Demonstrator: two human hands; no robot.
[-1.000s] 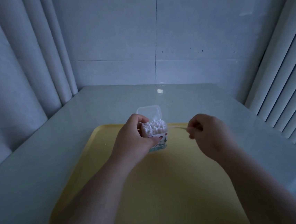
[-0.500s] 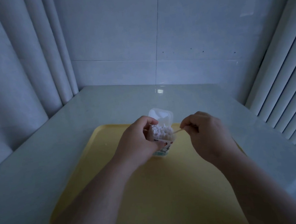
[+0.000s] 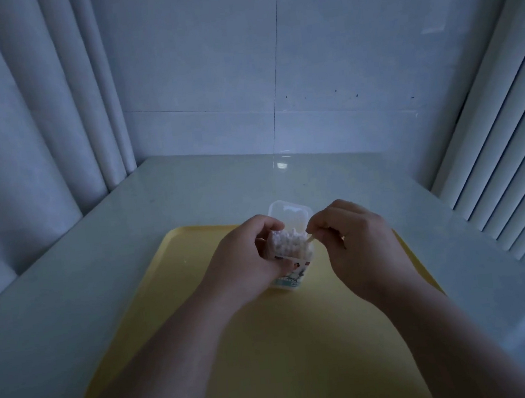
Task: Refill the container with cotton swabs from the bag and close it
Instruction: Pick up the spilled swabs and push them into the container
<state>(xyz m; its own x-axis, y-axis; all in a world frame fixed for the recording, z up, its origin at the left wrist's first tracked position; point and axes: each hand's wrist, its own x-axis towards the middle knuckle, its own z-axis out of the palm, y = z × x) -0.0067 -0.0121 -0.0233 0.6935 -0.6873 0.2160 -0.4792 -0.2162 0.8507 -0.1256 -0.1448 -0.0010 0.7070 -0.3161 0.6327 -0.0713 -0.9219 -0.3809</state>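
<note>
Fingers of the left hand (image 3: 244,258) curl round the container (image 3: 294,272), which I see at the far middle of the yellow tray (image 3: 167,288) on the tabletop (image 3: 189,189); whether it rests there I cannot tell. Its clear lid (image 3: 288,217) stands open behind. White cotton swabs (image 3: 288,243) pack it full. The right hand (image 3: 361,243) pinches a single swab (image 3: 310,239) by its stick at the container's right edge.

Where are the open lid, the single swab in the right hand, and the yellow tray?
lid (image 3: 289,214): head view, on its clear inner face.
single swab (image 3: 310,240): head view, on its bare stick.
yellow tray (image 3: 172,271): head view, on bare floor near its left rim.
</note>
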